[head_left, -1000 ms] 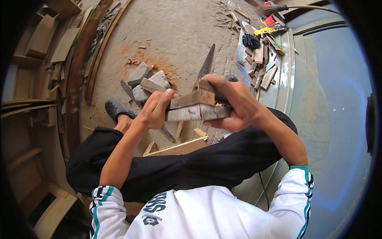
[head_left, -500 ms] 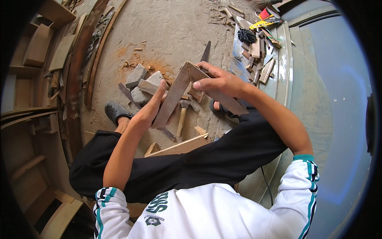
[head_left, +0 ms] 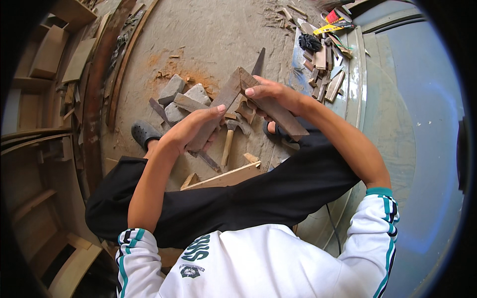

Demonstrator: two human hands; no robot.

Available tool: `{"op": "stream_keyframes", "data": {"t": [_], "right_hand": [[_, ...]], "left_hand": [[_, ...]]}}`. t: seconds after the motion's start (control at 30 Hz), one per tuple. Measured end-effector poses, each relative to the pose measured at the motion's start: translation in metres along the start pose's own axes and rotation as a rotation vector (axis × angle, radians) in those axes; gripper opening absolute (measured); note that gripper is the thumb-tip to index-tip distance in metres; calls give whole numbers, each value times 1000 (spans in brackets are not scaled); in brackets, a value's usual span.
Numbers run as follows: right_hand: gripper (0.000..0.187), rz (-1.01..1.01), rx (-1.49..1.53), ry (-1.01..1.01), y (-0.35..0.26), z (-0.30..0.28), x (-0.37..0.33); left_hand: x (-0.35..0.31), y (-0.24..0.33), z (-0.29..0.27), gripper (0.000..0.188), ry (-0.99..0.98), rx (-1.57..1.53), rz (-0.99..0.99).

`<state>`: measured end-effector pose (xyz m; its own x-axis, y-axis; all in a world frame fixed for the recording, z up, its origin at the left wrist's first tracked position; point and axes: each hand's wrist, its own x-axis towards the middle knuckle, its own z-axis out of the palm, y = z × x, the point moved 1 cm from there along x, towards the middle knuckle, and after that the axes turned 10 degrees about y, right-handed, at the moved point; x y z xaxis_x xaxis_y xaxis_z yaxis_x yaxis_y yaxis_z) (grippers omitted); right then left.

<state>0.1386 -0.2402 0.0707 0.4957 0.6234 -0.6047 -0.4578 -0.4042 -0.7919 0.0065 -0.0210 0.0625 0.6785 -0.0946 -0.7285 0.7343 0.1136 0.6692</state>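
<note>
A concrete floor [head_left: 213, 39] spreads beneath everything, with a scrap-wood pile [head_left: 322, 59] at the far right and rough stone blocks [head_left: 172, 88] left of centre. Nearer than these, two flat wooden boards are held up off the floor, the left board [head_left: 229, 92] and the right board [head_left: 279, 115] meeting in a corner at their far ends. A claw hammer [head_left: 227, 146] lies on the floor just nearer than them. The left hand [head_left: 191, 126] grips the left board, thumb across its upper face, fingers wrapped beneath; the right hand [head_left: 278, 94] pinches the right board close to the corner.

To hold this joint true, both faces should probably stay level and the slanted ends pressed evenly along the seam; its underside cannot be seen.

Compared with half a second ago, the corner sits slightly farther away and rightward, and the left thumb, then raised beside the board, now lies on it.
</note>
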Motion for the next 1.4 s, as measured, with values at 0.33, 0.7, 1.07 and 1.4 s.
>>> {"op": "stream_keyframes", "data": {"t": [0.33, 0.7, 1.07, 1.4], "right_hand": [[71, -30, -128, 65, 0, 3, 9], [73, -173, -141, 21, -1, 5, 8], [85, -1026, -682, 63, 10, 18, -31], [89, -1328, -1036, -86, 53, -7, 46]], "left_hand": [[15, -16, -13, 55, -60, -45, 4], [25, -27, -23, 59, -51, 12, 138], [12, -5, -16, 86, -119, 404, 784], [64, -33, -21, 77, 156, 953, 1184]]}}
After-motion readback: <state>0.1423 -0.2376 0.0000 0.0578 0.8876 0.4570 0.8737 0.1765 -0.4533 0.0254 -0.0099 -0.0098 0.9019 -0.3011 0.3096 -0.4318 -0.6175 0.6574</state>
